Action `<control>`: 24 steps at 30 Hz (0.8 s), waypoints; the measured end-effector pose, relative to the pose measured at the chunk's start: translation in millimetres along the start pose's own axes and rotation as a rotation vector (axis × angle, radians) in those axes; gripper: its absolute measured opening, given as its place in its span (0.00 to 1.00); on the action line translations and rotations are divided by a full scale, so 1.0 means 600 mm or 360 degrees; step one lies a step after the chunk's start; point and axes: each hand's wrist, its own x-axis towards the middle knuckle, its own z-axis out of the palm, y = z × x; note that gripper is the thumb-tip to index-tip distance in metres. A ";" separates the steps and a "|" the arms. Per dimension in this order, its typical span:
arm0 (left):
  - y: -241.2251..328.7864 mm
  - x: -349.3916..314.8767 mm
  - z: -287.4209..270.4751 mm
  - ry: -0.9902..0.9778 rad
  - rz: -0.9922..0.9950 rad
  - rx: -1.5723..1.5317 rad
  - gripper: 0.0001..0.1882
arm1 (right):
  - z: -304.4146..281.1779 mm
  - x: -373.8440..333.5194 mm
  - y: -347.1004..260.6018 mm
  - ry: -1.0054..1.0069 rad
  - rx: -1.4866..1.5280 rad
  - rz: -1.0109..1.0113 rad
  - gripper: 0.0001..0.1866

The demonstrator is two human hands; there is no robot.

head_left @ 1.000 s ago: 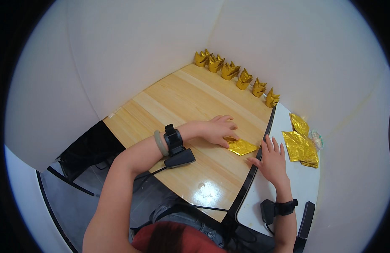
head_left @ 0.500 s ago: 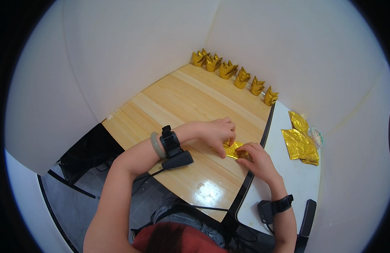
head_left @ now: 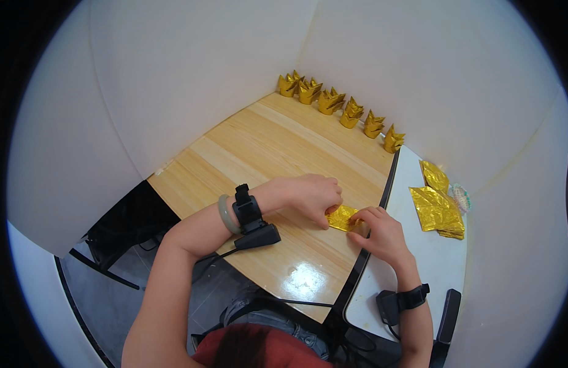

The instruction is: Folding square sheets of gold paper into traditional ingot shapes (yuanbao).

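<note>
A narrow folded piece of shiny gold foil paper (head_left: pixel 341 218) lies on the wooden table near its right edge. My left hand (head_left: pixel 313 194) is closed over the left end of it, the thumb and curled fingers gripping that end. At the opposite end my right hand (head_left: pixel 385 236) pinches the foil between thumb and fingers, the palm turned down. Both hands hide the foil's ends; the middle stretch shows between them. Along the far right edge of the table stand several gold foil crown-shaped cups (head_left: pixel 329 102) in a row.
A white side table (head_left: pixel 388 270) adjoins the wooden table (head_left: pixel 253 147) on the right. On it lie stacked flat gold foil sheets (head_left: pixel 436 210), with a small round whitish item (head_left: pixel 460 197) beside them. White partition walls (head_left: pixel 204 61) enclose the far sides.
My left hand has shifted slightly and its fingers have curled in more over the foil's end. The right hand has moved a little to the right, and more of the foil's middle shows.
</note>
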 end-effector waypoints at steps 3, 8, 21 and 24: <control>0.001 0.000 0.002 0.0080 -0.0027 -0.0026 0.13 | 0.002 0.000 0.002 0.0028 -0.0026 0.0008 0.11; -0.010 -0.002 -0.008 0.0046 -0.0201 -0.0176 0.12 | 0.007 0.004 0.003 0.0064 -0.0006 0.0161 0.09; -0.038 0.018 0.029 0.0392 -0.0541 -0.0624 0.13 | 0.055 0.021 0.039 0.0270 0.0543 0.0436 0.07; -0.042 0.023 0.037 0.0393 -0.0635 -0.0587 0.12 | 0.068 0.023 0.051 0.0283 0.0716 0.0459 0.08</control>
